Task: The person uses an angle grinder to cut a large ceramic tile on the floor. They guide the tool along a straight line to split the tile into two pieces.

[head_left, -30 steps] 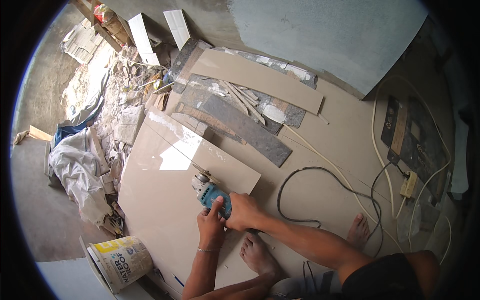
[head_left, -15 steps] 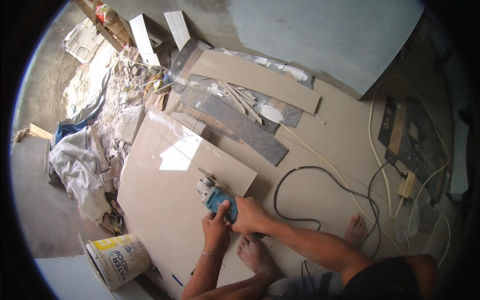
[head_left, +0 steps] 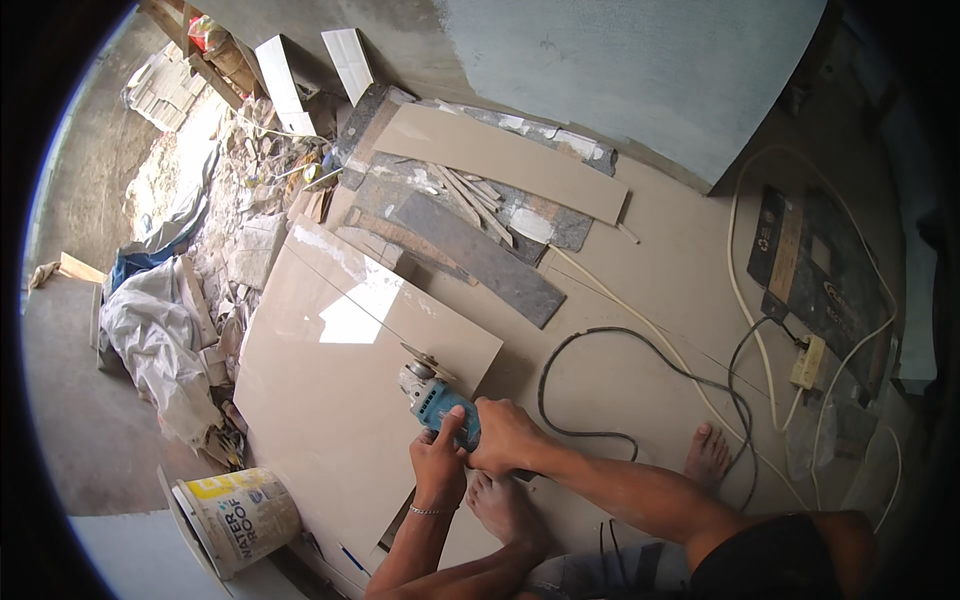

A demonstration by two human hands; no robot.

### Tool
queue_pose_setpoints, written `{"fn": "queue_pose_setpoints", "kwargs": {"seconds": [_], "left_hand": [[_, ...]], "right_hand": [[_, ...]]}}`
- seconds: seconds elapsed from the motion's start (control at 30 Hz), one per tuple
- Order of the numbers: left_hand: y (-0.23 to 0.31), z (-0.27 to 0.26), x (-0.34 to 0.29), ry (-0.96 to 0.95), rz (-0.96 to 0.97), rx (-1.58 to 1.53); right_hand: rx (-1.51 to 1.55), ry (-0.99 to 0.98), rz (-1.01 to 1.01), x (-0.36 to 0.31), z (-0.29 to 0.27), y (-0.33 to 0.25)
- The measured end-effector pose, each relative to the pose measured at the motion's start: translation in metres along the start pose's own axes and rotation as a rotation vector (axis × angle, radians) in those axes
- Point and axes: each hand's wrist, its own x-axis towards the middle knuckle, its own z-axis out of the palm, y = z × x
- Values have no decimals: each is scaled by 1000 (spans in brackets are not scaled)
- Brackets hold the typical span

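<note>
Both my hands are closed round the blue body of an angle grinder (head_left: pixel 430 398). My left hand (head_left: pixel 440 455) grips it from the left with the thumb lying along its top. From the right, my right hand (head_left: pixel 505 436) wraps the rear of the body. The grinder's thin disc (head_left: pixel 428 357) is over a large glossy beige tile (head_left: pixel 310 400), beside a dark line drawn across it. Whether the disc touches the tile I cannot tell. My bare foot (head_left: pixel 500 500) rests close behind my hands.
A white bucket (head_left: pixel 240 520) lies tilted at lower left, near rubble and a crumpled white sheet (head_left: pixel 150 320). Beyond the tile are a long beige tile strip (head_left: pixel 500 160), a dark strip (head_left: pixel 480 262) and thin offcuts. Black cable (head_left: pixel 600 335) loops right toward a power socket block (head_left: pixel 808 362).
The grinder and both hands have shifted slightly to the right and nearer along the drawn line. The whole view has also moved a little.
</note>
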Motion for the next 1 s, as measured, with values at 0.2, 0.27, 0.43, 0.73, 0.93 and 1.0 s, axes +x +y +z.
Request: {"fn": "queue_pose_setpoints", "kwargs": {"seconds": [0.2,0.27,0.43,0.73,0.93,1.0], "left_hand": [[-6,4,-5,-29,5,-50],[-7,5,-8,-27,1,-40],[-3,12,-18,9,-37,10],[-5,26,-33,21,18,-3],[-15,19,-31,12,-19,-29],[-18,16,-29,8,-32,-22]], "right_hand": [[-20,4,-1,-7,-1,4],[-22,5,-8,-11,-2,5],[-12,1,3,-18,-4,7],[-16,-14,7,-25,-4,14],[-36,2,-12,-28,1,23],[-29,5,-8,-29,2,26]]}}
